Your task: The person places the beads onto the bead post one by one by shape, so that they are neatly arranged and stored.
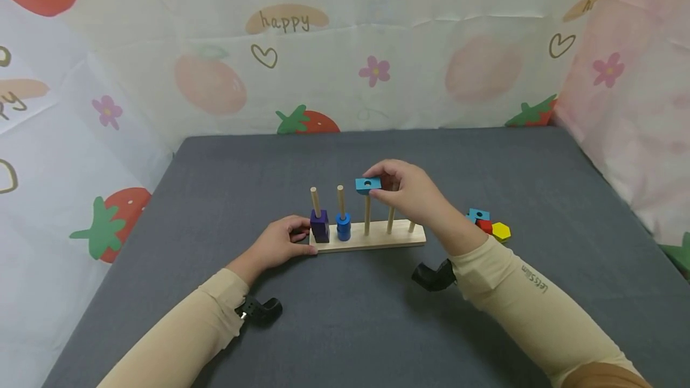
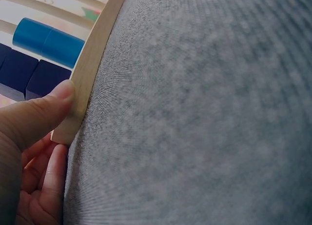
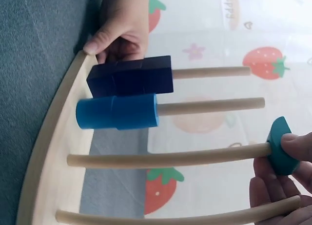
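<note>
A wooden peg board with a row of upright pegs lies on the grey table. My left hand grips its left end, the thumb pressing on the edge. Purple square blocks fill the lower part of the leftmost peg, and blue cylinders sit on the second. My right hand pinches a light-blue half-round block with a hole at the top of the third peg. Whether the peg tip is inside the hole cannot be made out. Behind that hand the two right-hand pegs are partly hidden.
Right of the board, partly behind my right forearm, lie a light-blue block, a red block and a yellow hexagonal block. Black wrist devices hang under both wrists. Printed cloth stands along the table's back and sides.
</note>
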`<act>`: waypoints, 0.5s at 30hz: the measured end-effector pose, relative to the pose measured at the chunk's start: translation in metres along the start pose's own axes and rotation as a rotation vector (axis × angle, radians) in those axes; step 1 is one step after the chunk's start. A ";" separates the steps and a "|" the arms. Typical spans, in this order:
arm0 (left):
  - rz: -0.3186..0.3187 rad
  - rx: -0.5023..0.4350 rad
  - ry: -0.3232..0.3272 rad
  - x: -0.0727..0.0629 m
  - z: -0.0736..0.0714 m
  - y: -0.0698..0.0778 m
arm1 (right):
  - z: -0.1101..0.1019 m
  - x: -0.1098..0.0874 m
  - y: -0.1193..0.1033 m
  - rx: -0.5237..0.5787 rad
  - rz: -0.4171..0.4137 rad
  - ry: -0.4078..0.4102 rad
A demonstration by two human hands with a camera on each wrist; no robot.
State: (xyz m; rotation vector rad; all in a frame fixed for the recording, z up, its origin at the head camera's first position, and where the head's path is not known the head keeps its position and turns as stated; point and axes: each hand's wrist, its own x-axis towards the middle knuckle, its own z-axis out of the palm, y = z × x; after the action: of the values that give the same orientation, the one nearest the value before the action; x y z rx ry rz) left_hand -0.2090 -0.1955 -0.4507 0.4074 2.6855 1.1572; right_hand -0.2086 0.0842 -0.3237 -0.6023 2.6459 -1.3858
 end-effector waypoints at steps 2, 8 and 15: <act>0.002 0.003 0.001 0.000 0.000 0.000 | 0.002 0.000 0.002 0.032 0.003 0.011; 0.004 0.016 0.006 -0.001 0.000 0.001 | 0.011 -0.002 0.010 0.150 0.006 0.083; 0.009 0.006 0.006 0.000 0.000 0.000 | 0.020 -0.003 0.017 0.219 0.050 0.125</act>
State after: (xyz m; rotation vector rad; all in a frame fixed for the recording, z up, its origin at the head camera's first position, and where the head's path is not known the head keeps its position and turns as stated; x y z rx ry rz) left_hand -0.2088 -0.1954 -0.4507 0.4184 2.6950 1.1553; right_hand -0.2056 0.0789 -0.3499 -0.4354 2.5301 -1.7198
